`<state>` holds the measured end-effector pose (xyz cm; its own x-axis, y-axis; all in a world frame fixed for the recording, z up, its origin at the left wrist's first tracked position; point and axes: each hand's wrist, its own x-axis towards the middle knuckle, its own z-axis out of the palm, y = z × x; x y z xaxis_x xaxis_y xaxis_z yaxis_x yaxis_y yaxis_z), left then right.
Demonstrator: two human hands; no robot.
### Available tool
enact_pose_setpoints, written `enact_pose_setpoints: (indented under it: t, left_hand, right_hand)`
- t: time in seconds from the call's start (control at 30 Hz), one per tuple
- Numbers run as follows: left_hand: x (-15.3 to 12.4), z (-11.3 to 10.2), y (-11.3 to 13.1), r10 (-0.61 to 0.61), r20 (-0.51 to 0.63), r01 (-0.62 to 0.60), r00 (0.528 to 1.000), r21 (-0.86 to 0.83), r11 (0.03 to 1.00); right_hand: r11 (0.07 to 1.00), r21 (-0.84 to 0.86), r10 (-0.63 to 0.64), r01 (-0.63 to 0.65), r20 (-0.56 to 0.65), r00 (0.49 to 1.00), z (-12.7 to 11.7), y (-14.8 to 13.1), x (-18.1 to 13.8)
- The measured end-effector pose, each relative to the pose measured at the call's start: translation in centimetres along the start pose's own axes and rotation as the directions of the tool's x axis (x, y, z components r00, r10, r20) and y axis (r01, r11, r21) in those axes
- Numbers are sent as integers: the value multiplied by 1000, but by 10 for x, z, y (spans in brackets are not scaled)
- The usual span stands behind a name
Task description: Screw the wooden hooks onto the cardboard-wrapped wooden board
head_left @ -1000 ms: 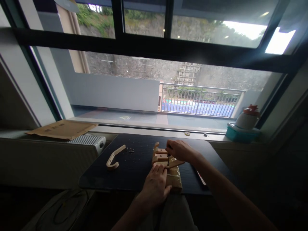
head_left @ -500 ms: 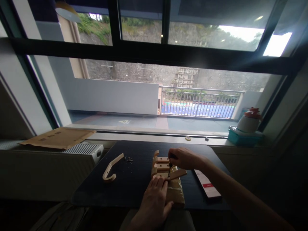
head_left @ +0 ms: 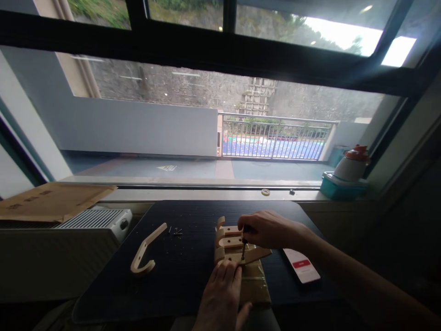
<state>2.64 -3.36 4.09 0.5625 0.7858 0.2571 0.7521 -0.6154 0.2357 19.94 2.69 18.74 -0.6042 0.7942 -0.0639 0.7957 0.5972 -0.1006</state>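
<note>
Our right hand (head_left: 264,230) grips a screwdriver (head_left: 244,242). At its seven o'clock, our left hand (head_left: 221,290) touches a wooden hook (head_left: 257,255); we can't tell if it squeezes.

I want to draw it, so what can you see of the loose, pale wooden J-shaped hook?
The loose, pale wooden J-shaped hook has a long, bent arm and a curled end. It looks smooth, with small dark spots, perhaps holes, near the bend. It lies on the dark, flat table, well left of the bare left hand, curled end nearer the camera, straight tip near small, thin metal screws. No hand touches it.
</note>
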Motion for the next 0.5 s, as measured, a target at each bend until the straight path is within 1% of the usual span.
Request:
enact_pose_setpoints:
  t: [0.1,0.17,0.27,0.43,0.5]
  left_hand:
    - [0,2,-2,22,19,-22,1000,21,1000]
    - [0,2,-2,26,29,-27,999,23,999]
    - [0,3,-2,27,30,-27,999,20,999]
    - [1,0,-1,24,29,-23,999,-2,1000]
    - [1,-2,0,17,28,-17,999,-10,1000]
  right_hand:
    - [991,-78,-109,110,19,994,-4,-7,5]
    - [982,-123,-138,142,45,989,-5,-10,8]
    - [981,-145,-116,125,70,991,-6,-12,11]
    - [989,-139,-55,55,6,998,-4,-9,11]
    - [987,-157,-42,43,6,999,-4,-8,11]
